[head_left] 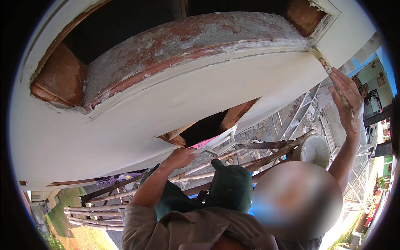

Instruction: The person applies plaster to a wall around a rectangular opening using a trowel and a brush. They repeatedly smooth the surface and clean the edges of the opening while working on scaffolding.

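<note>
My right hand [349, 98] is raised at the right, fingers closed round the handle of a paintbrush [325, 65]. The brush's pale bristles touch the white wall [200, 87] by the lower right corner of a large window-like opening. Rough grey and reddish plaster covers that opening's sill [196, 35]. Lower down, my left hand [181, 157] is closed at the edge of a smaller opening [204, 129], where wooden pieces show inside. Its fingertips are partly hidden.
A white bucket [313, 151] stands beside bamboo poles [275, 156] below me. Metal scaffold bars [298, 114] and rubble lie lower at the right. More bamboo poles [96, 214] extend at the left above grass. A blurred round patch [296, 200] hides part of my right side.
</note>
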Motion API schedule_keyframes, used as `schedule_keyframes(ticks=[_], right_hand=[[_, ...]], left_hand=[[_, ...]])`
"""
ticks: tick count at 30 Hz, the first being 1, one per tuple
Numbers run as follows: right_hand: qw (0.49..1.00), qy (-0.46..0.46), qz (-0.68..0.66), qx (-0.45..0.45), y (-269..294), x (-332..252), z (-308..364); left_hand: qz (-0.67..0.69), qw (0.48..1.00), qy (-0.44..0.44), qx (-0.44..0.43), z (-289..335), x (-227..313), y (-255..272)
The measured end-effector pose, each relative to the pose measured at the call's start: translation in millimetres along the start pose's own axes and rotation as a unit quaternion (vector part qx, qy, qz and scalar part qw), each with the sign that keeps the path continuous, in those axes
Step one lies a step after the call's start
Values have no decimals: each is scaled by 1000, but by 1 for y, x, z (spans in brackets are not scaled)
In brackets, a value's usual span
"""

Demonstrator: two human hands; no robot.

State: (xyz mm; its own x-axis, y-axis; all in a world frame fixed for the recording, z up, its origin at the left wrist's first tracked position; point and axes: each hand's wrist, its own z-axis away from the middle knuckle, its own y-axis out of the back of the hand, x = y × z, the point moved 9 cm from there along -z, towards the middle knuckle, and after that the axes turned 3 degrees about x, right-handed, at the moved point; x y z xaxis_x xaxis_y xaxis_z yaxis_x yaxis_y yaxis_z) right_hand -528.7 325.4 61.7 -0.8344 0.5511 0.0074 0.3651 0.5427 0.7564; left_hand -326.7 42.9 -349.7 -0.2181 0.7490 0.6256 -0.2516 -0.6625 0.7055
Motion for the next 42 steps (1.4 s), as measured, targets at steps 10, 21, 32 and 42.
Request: schedule_keyframes(ticks=[10, 21, 32, 42], right_hand=[[752, -330, -327, 468, -28, 68, 71], [761, -362, -294, 450, -39, 10, 31], [758, -349, -370, 409, -58, -151, 23], [878, -213, -377, 205, -61, -262, 41]], left_hand=[[-24, 1000, -5, -19, -5, 2, -5], [-3, 996, -85, 7, 26, 3, 22], [56, 988, -146, 12, 39, 3, 31], [23, 990, -134, -35, 59, -18, 23]])
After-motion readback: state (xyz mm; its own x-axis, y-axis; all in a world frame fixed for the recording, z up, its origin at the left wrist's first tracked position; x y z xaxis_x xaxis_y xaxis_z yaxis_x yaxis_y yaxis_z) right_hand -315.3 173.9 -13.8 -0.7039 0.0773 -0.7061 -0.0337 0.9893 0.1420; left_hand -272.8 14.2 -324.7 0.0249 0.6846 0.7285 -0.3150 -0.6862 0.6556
